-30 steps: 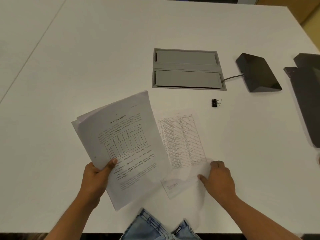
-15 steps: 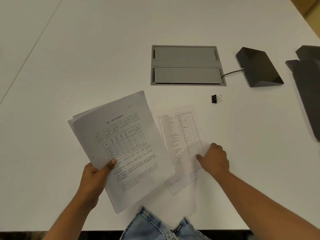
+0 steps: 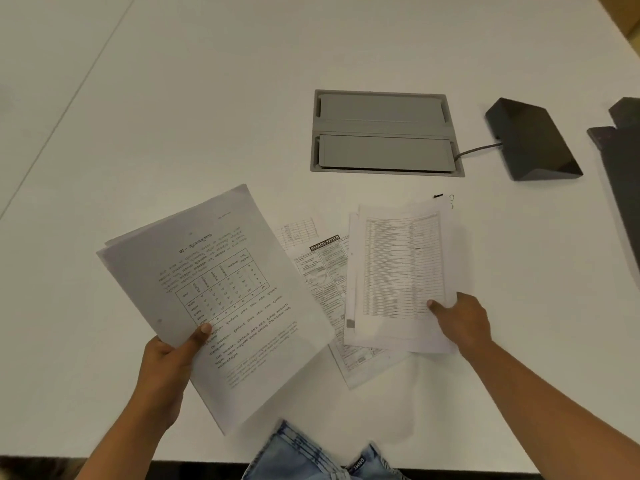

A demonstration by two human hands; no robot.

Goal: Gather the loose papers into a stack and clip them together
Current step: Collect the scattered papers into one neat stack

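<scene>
L hand (image 3: pixel 162 372) grips a thick stack of printed sheets (image 3: pixel 214 299) at its near-left edge, thumb on top, stack tilted over the near-left part of the white table (image 3: pixel 173 98). R hand (image 3: pixel 462 323) pinches a thinner bundle (image 3: pixel 401 271) w/ a lined list at its near-right corner, thumb on top; btwn them a loose sheet (image 3: pixel 323 268) headed "BANKING SYSTEM" lies flat, partly covered by both. Binder clip (image 3: pixel 443 196) sits at the bundle's far edge, mostly hidden; farther off are a grey cable hatch (image 3: pixel 384 133) and, to its right, a black wedge box (image 3: pixel 530 140).

The table (image 3: pixel 173 98) is finished in white. The papers (image 3: pixel 214 289) are printed with black text and ruled tables.
</scene>
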